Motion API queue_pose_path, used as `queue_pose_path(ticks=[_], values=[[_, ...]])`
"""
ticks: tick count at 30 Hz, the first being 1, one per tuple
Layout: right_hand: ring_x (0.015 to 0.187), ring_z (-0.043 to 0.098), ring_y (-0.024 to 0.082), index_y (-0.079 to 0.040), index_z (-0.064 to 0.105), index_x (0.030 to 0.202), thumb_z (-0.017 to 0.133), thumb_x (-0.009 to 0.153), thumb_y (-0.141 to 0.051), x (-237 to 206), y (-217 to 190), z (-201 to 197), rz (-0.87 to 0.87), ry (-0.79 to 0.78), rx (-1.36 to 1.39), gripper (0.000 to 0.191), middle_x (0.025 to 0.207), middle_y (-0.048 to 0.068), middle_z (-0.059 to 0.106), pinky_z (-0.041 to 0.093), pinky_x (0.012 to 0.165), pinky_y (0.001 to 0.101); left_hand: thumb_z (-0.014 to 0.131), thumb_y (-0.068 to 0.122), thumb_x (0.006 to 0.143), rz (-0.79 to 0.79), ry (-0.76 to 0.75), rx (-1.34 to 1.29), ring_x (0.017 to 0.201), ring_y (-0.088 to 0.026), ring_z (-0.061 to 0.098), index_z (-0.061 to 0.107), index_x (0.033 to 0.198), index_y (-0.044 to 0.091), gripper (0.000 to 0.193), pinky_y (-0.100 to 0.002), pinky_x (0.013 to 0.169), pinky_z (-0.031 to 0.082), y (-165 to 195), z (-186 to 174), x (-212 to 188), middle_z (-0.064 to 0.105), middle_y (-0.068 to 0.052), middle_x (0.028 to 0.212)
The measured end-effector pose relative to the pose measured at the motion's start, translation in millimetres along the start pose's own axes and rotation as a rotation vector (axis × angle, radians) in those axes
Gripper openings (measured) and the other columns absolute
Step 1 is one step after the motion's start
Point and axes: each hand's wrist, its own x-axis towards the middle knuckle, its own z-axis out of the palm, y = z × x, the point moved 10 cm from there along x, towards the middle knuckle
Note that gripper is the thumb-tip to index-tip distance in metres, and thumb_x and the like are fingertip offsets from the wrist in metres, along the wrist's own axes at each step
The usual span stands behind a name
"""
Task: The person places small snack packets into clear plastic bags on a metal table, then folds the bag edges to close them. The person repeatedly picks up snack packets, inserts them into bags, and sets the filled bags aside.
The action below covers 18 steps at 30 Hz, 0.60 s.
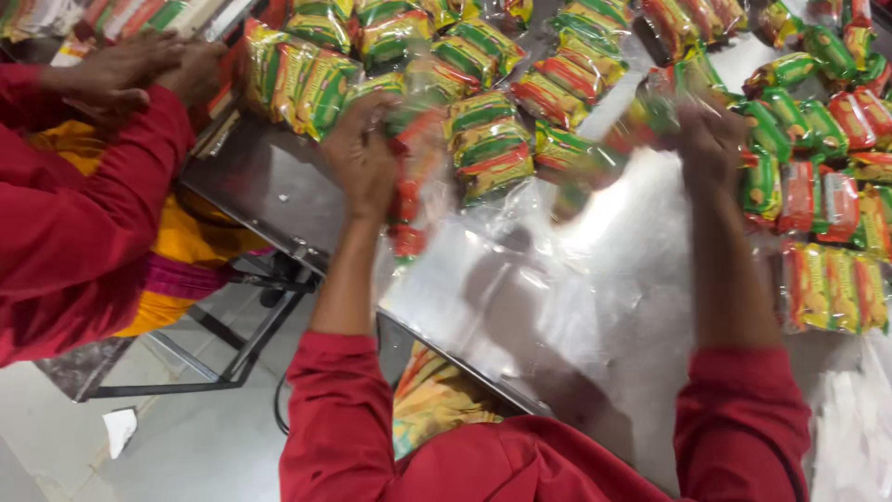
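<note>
The left hand (pixel 360 153) was closed on one edge of a clear plastic bag (pixel 520 232), the right hand (pixel 711 139) gripping the opposite edge, holding it stretched between them. Blurred snack packets (pixel 409 186) hung beside the left hand; more packets (pixel 483 139) lay beyond on the steel table (pixel 269 177).

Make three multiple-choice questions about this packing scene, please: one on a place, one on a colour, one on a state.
1. Where is the co-worker's hand?
A. upper left
B. lower right
C. centre

2. What colour are the sleeves of the person wearing the camera?
A. blue
B. red
C. white

3. What is between the left hand and right hand?
A. a closed box
B. a folded cloth
C. a clear plastic bag spread out

Answers: 1 A, it lies by the top left edge. 2 B, both forearms wear red. 3 C, transparent film stretches over the metal table.
</note>
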Motion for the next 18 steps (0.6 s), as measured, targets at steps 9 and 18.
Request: queue_pose_path(ticks=[9,18], values=[[0.092,0.071,0.030,-0.023,0.075,0.106,0.063,0.085,-0.016,-18.8,55.0,346.4,-0.011,-0.436,-0.533,0.025,0.095,0.008,0.075,0.053,0.079,0.0434,0.064,0.001,0.081,0.290,-0.512,0.939,0.134,-0.027,0.053,0.078,0.104,0.028,0.039,-0.071,0.119,0.012,-141.1,-18.5,-53.1,0.073,-0.004,0.122],[0.117,0.060,0.035,-0.013,0.071,0.113,0.078,0.085,-0.019,-80.8,51.3,278.3,-0.406,-0.373,-0.562,0.029,0.124,0.009,0.066,0.047,0.097,0.0510,0.076,0.018,0.078,0.071,-0.749,0.772,0.139,-0.039,0.045,0.071,0.116,0.014,0.038,-0.055,0.107,0.039,-174.1,-6.4,-103.1,0.068,-0.008,0.126]])
